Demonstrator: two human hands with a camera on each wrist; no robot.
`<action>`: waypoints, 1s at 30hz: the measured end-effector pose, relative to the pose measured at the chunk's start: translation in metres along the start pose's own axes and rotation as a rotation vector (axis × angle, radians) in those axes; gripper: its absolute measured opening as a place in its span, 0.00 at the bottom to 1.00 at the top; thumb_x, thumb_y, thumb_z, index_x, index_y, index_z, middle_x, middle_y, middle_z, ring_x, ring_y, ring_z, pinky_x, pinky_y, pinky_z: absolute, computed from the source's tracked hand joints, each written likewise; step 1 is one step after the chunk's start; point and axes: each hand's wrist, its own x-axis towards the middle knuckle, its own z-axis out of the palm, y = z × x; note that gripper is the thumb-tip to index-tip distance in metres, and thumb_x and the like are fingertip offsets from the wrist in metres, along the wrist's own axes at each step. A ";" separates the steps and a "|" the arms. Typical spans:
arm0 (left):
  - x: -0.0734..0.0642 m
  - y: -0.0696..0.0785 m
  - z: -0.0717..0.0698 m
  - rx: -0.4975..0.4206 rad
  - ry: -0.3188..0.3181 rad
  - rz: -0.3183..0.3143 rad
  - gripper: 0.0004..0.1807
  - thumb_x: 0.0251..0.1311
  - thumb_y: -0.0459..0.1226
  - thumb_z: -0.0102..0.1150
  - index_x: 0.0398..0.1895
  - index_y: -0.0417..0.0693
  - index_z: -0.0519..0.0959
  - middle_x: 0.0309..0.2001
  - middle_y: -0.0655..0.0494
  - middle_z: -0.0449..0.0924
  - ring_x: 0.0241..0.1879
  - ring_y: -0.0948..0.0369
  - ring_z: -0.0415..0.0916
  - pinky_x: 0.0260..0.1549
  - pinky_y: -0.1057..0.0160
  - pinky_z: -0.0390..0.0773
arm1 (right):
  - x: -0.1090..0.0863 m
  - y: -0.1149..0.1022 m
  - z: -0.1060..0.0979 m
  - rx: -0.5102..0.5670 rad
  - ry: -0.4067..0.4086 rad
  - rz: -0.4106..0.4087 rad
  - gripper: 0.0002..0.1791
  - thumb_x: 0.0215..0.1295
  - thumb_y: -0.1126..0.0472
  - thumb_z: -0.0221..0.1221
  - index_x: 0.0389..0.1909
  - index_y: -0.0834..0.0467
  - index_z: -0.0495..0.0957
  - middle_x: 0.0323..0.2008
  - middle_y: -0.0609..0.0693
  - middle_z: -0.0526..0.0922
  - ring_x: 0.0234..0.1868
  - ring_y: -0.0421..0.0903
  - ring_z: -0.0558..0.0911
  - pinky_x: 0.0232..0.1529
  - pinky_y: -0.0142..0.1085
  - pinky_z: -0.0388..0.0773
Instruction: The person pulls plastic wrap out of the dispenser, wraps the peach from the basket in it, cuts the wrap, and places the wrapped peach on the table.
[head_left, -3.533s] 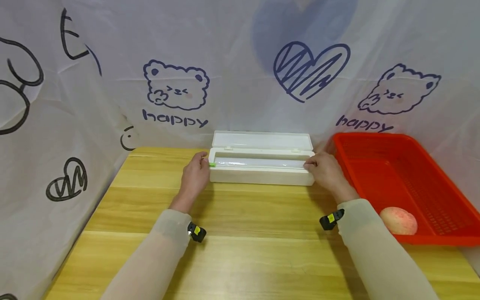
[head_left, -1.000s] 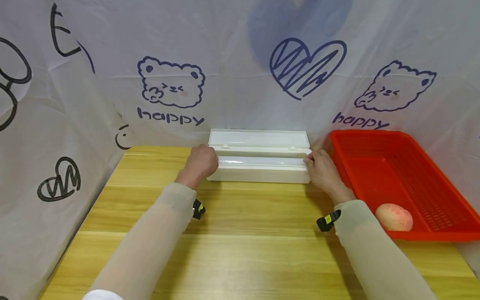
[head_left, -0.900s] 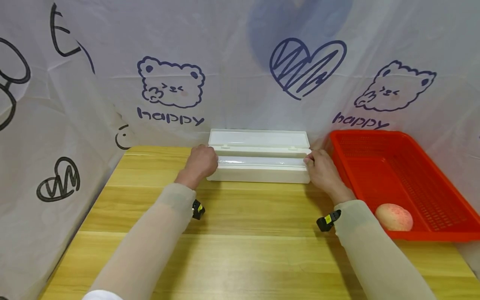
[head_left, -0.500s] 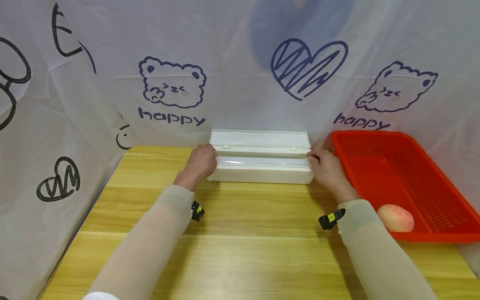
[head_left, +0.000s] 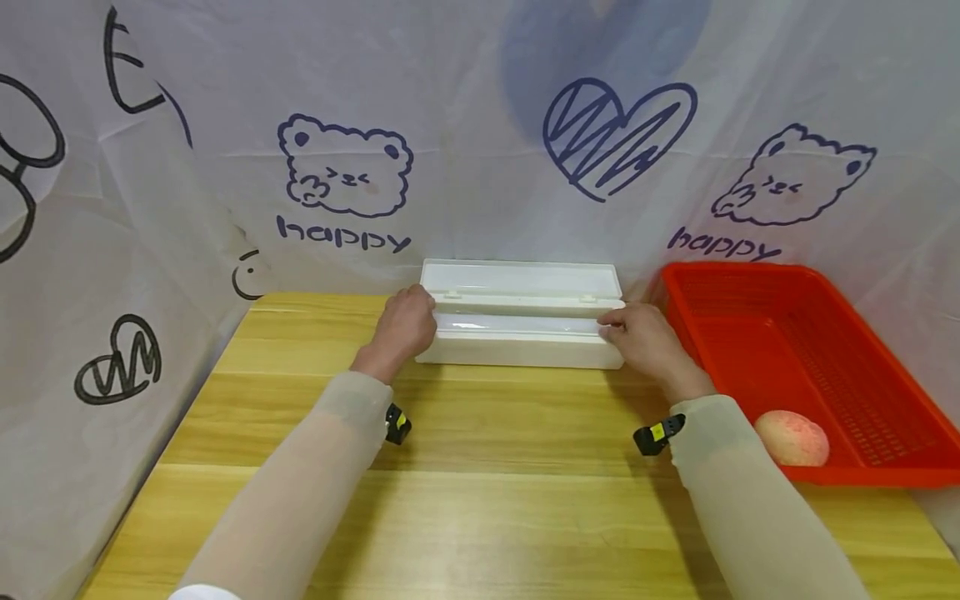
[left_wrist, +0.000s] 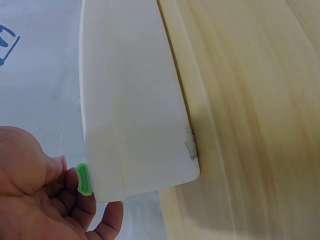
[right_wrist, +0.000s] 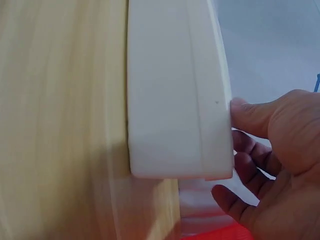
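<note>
A long white cling film dispenser point(head_left: 525, 350) stands at the back of the table with its lid point(head_left: 517, 277) tipped back. The shiny film roll point(head_left: 517, 323) shows inside. At the left end, my left hand point(head_left: 407, 321) has its fingers curled, thumb and fingertip together at the front edge, where the clear film barely shows. A green slider point(left_wrist: 84, 180) sits by those fingers; in the head view the hand hides it. My right hand point(head_left: 648, 342) is at the right end, thumb touching the dispenser's edge point(right_wrist: 222, 100) in the right wrist view, its other fingers loosely bent and apart.
A red plastic basket point(head_left: 926, 475) stands on the right, close to my right forearm, with a peach point(head_left: 792, 437) in its near corner. White printed sheeting point(head_left: 480, 192) hangs directly behind the dispenser. The wooden table point(head_left: 517, 500) stretches in front.
Since the oldest frame my left hand has turned over the left end and covers the green slider. In the last half second my right fingertips have shifted slightly left over the roll.
</note>
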 end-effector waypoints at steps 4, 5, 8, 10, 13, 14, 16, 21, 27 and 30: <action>0.001 0.000 -0.001 0.010 0.004 0.006 0.15 0.74 0.26 0.42 0.54 0.30 0.77 0.50 0.39 0.77 0.49 0.46 0.72 0.60 0.48 0.76 | -0.001 -0.002 0.002 0.022 -0.006 0.024 0.20 0.80 0.60 0.57 0.65 0.65 0.80 0.61 0.66 0.80 0.57 0.62 0.74 0.65 0.58 0.74; 0.001 0.000 -0.001 0.016 0.005 0.011 0.15 0.74 0.26 0.42 0.53 0.30 0.78 0.49 0.39 0.77 0.49 0.46 0.72 0.60 0.48 0.75 | -0.001 -0.004 0.004 0.008 0.002 0.019 0.20 0.79 0.59 0.58 0.65 0.64 0.80 0.61 0.66 0.80 0.57 0.62 0.74 0.64 0.59 0.74; 0.002 -0.001 -0.002 0.021 0.009 0.022 0.15 0.73 0.25 0.42 0.52 0.30 0.79 0.49 0.38 0.77 0.49 0.46 0.72 0.61 0.47 0.74 | 0.002 -0.016 0.015 -0.084 0.039 -0.037 0.21 0.77 0.54 0.61 0.63 0.61 0.82 0.57 0.65 0.82 0.56 0.63 0.76 0.62 0.59 0.73; 0.003 -0.001 -0.002 0.038 0.015 0.042 0.16 0.72 0.25 0.42 0.51 0.30 0.80 0.48 0.38 0.78 0.49 0.46 0.73 0.62 0.47 0.73 | 0.004 -0.026 0.023 -0.159 0.068 -0.075 0.21 0.75 0.51 0.63 0.62 0.59 0.84 0.55 0.64 0.84 0.57 0.63 0.77 0.61 0.61 0.71; 0.004 -0.002 -0.001 0.053 0.025 0.065 0.15 0.71 0.24 0.43 0.49 0.30 0.82 0.48 0.38 0.79 0.48 0.46 0.73 0.63 0.47 0.73 | 0.010 -0.042 0.036 -0.222 0.089 -0.106 0.23 0.73 0.47 0.65 0.60 0.58 0.85 0.53 0.62 0.85 0.56 0.63 0.77 0.60 0.61 0.70; 0.004 -0.002 -0.001 0.057 0.028 0.070 0.15 0.71 0.24 0.43 0.48 0.30 0.82 0.48 0.38 0.79 0.48 0.46 0.73 0.63 0.47 0.73 | 0.012 -0.047 0.039 -0.233 0.091 -0.109 0.24 0.72 0.46 0.66 0.60 0.57 0.86 0.53 0.61 0.85 0.56 0.63 0.76 0.59 0.61 0.70; 0.004 -0.001 0.000 0.056 0.033 0.073 0.15 0.70 0.24 0.44 0.46 0.31 0.82 0.47 0.38 0.79 0.47 0.47 0.73 0.63 0.47 0.73 | 0.015 -0.057 0.046 -0.256 0.091 -0.119 0.26 0.72 0.42 0.66 0.60 0.57 0.85 0.54 0.60 0.85 0.56 0.62 0.76 0.58 0.60 0.71; 0.002 0.000 -0.002 0.043 0.036 0.074 0.12 0.69 0.23 0.45 0.42 0.32 0.82 0.45 0.40 0.78 0.45 0.47 0.72 0.62 0.47 0.73 | 0.024 -0.077 0.055 -0.336 0.090 -0.185 0.27 0.72 0.39 0.63 0.58 0.55 0.86 0.55 0.56 0.84 0.56 0.59 0.76 0.57 0.57 0.72; 0.002 -0.001 -0.002 0.015 0.035 0.052 0.10 0.67 0.23 0.44 0.35 0.36 0.77 0.42 0.41 0.76 0.44 0.47 0.70 0.57 0.47 0.75 | 0.032 -0.082 0.056 -0.492 0.113 -0.289 0.17 0.78 0.46 0.61 0.53 0.52 0.88 0.50 0.51 0.85 0.51 0.55 0.77 0.58 0.55 0.73; 0.002 -0.001 -0.003 0.014 0.037 0.044 0.10 0.67 0.23 0.43 0.36 0.36 0.77 0.42 0.42 0.75 0.44 0.47 0.70 0.56 0.47 0.75 | 0.033 -0.080 0.054 -0.557 0.138 -0.316 0.11 0.76 0.53 0.61 0.46 0.52 0.89 0.44 0.50 0.85 0.47 0.54 0.77 0.56 0.54 0.73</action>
